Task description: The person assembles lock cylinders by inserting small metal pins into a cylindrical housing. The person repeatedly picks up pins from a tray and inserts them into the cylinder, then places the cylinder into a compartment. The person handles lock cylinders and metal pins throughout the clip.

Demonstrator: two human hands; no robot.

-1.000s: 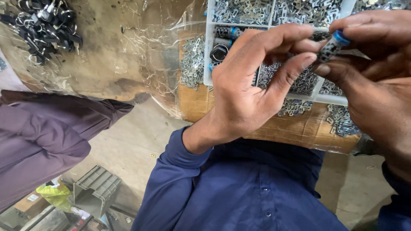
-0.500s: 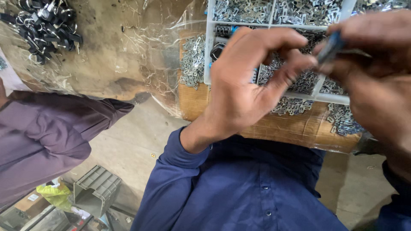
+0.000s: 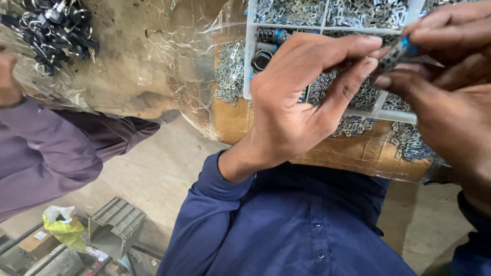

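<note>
Blue-tipped metal part [image 3: 396, 52] pinched between both hands' closed fingers [image 3: 358, 71], above tray [image 3: 248, 61].

Our left hand [image 3: 296, 102] and right hand [image 3: 445, 97] pinch a small blue-tipped part [image 3: 396, 53] between fingertips, above a white tray [image 3: 248, 61] of metal pieces.

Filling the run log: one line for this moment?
left hand: pinching small part | right hand: holding same part | below: divided tray of metal pieces

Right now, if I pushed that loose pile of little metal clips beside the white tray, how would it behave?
The clips would likely scatter rather than move together, since they lie loose. Each looks thin and light. The plastic sheet underneath is wrinkled, so some may snag.
</note>
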